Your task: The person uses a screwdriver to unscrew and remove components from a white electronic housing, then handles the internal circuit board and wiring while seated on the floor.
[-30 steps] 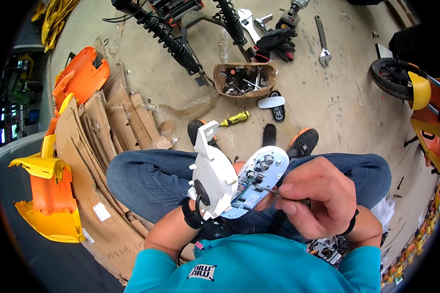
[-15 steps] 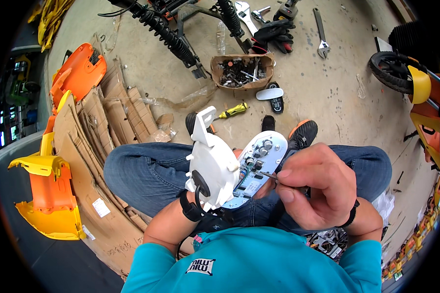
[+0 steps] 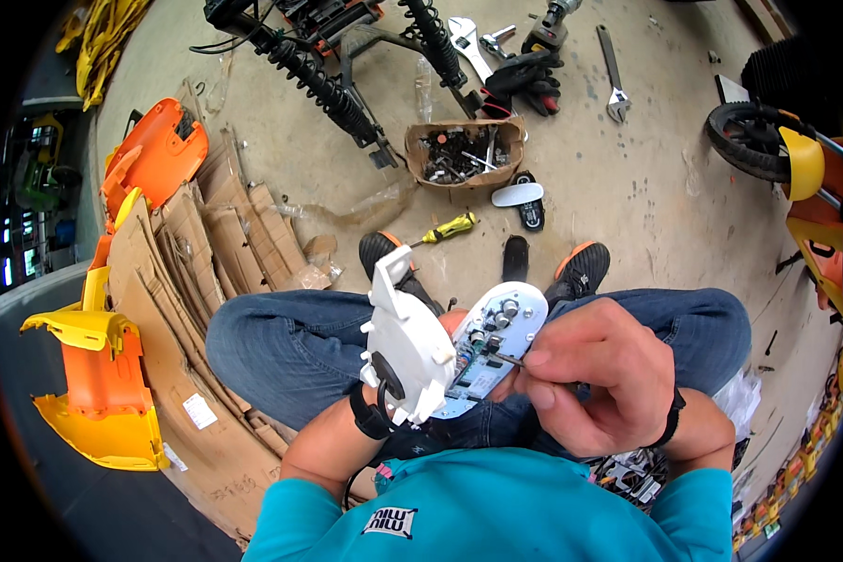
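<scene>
Our open cardbd box [image 3: 508, 171] holds misc. small parts [image 3: 454, 155]; our L hand [image 3: 505, 385] grips circuit board [image 3: 482, 371], R hand [image 3: 601, 379] pinches thin tool [image 3: 509, 360].

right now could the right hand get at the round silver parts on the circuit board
Probably yes: the silver parts look uncovered, the right hand is close beside the circuit board, its fingers holding a thin tool, and the white housing stands to the left.
</scene>
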Demonstrator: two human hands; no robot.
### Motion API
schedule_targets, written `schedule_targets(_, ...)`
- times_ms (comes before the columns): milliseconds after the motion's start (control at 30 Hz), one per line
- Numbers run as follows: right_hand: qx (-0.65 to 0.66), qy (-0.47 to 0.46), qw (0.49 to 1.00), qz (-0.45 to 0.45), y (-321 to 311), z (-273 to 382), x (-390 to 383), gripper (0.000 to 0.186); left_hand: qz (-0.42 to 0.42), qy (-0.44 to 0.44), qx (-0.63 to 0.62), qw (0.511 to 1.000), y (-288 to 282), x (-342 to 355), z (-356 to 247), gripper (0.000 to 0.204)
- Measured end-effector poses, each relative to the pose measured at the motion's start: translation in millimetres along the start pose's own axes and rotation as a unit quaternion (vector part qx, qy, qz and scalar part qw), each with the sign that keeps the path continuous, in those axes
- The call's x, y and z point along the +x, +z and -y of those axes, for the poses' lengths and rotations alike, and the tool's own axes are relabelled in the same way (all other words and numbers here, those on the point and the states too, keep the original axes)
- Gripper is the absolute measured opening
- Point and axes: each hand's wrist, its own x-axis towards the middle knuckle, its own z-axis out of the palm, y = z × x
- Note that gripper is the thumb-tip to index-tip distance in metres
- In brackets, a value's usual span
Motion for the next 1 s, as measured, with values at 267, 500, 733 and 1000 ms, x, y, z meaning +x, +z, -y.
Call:
schedule_targets(267,0.012,-0.005,0.999,-0.034,5,-2,1,0.019,0.119,0.031,-0.087,0.989,1,7,1,0.080)
schedule_targets(500,0.030,0.010,0.999,-0.005,2,-3,-12,0.026,0.067,0.071,-0.185,0.978,12,4,6,0.082)
schedule_targets(733,0.011,0.004,1.000,-0.006,1,-1,-15,0.023,0.044,0.104,-0.151,0.982,15,7,10,0.083)
schedule_targets(1000,0.003,-0.007,1.000,-0.017,5,-1,-16,0.022,0.032,0.069,-0.128,0.989,3,1,9,0.083)
